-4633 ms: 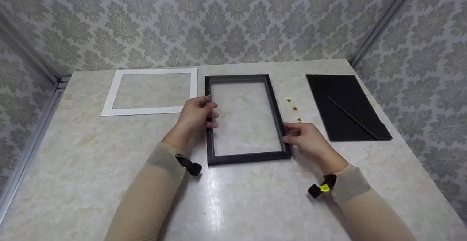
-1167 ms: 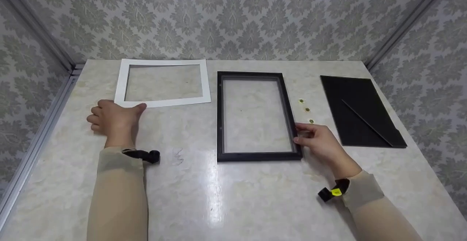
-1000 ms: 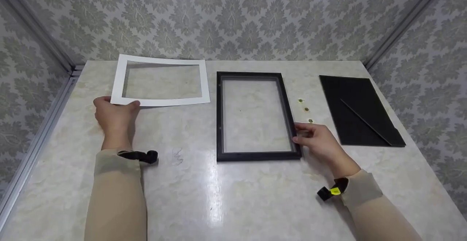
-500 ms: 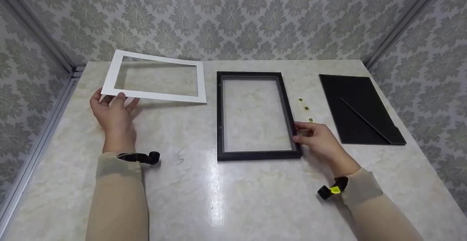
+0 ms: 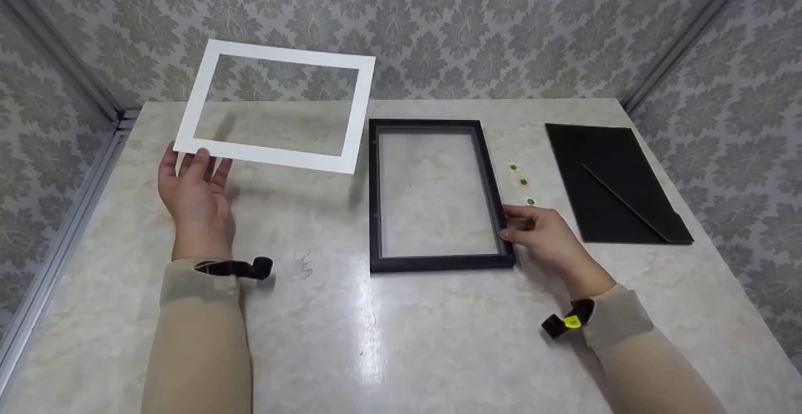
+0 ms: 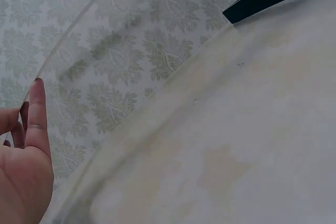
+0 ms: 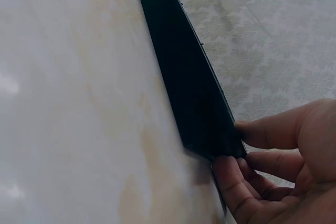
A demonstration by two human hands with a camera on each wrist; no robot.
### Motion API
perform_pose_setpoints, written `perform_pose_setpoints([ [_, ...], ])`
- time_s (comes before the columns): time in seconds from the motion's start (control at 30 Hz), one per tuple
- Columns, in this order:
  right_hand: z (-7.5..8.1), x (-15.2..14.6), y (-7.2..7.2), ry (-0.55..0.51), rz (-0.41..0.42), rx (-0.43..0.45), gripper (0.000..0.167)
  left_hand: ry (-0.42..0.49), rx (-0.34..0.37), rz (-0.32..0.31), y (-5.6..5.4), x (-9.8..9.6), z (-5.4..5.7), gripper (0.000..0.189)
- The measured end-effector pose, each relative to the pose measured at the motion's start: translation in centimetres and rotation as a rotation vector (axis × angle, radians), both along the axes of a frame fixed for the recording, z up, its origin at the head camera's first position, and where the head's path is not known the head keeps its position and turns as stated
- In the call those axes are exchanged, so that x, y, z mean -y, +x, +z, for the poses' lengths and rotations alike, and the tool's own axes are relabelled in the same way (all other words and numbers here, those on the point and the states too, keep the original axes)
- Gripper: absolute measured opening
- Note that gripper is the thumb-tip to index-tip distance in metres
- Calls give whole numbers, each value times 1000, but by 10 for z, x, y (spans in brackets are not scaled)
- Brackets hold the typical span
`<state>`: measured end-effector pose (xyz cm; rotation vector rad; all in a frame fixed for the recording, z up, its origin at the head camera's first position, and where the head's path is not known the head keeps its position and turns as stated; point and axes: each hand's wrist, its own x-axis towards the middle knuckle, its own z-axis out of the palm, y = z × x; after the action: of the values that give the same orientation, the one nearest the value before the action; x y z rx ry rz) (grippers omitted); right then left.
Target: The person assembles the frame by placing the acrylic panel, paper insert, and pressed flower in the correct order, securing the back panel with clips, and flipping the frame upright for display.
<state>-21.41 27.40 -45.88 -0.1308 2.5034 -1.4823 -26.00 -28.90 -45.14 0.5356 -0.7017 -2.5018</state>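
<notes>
White mat (image 5: 269,155) seems apart from frame edge (image 5: 374,195).

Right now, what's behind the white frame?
Through the middle of the white frame you can see the patterned wall and, lower down, the table. Its border covers whatever is right behind it, including part of the left hand.

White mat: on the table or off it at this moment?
Off. The left hand pinches the white mat near one corner and holds it up; its shadow falls on the table beneath, apart from it.
</notes>
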Motion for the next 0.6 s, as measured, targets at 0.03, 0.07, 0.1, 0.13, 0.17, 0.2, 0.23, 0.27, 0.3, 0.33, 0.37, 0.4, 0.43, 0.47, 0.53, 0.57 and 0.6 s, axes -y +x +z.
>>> perform_pose_setpoints([
  [0.03, 0, 0, 0, -2, 1, -2, 61, -6, -6, -4, 0, -2, 1, 57],
  [0.07, -1, 0, 0, -3, 3, -5, 61, -13, -13, -9, 0, -5, 2, 56],
  [0.1, -1, 0, 0, -1, 3, -8, 61, -24, -20, -14, 0, -8, 3, 55],
  [0.13, -1, 0, 0, 2, 3, -11, 62, -32, -32, -23, -1, -11, 4, 54],
  [0.17, -1, 0, -1, 4, 0, -13, 61, -46, -39, -32, -1, -14, 6, 53],
  [0.2, -1, 0, -1, 8, -1, -14, 62, -56, -45, -39, -2, -17, 7, 53],
  [0.23, 0, 0, -2, 12, -1, -15, 62, -67, -50, -49, -2, -20, 8, 53],
  [0.27, -1, 0, -2, 16, -1, -16, 62, -79, -54, -58, -2, -24, 9, 53],
  [0.3, -1, 0, -2, 17, 0, -16, 62, -90, -56, -66, -2, -27, 10, 53],
  [0.33, -1, 0, -2, 16, 1, -16, 62, -103, -54, -76, -2, -30, 10, 53],
  [0.37, -1, 1, -2, 14, 3, -15, 62, -118, -52, -86, -2, -34, 11, 53],
  [0.4, -2, 1, -2, 12, 4, -12, 62, -132, -49, -96, -3, -37, 11, 53],
  [0.43, -2, 1, -2, 10, 5, -11, 62, -149, -43, -107, -4, -41, 12, 52],
  [0.47, -2, 1, -2, 10, 5, -9, 62, -167, -33, -118, -5, -45, 13, 51],
  [0.53, -1, 1, -1, 8, 5, -2, 62, -205, -6, -134, -8, -55, 14, 49],
  [0.57, 0, 1, -1, 9, 5, -1, 62, -224, 6, -145, -10, -59, 16, 48],
  [0.6, 0, 1, -1, 9, 5, -1, 62, -242, 18, -154, -13, -64, 17, 47],
])
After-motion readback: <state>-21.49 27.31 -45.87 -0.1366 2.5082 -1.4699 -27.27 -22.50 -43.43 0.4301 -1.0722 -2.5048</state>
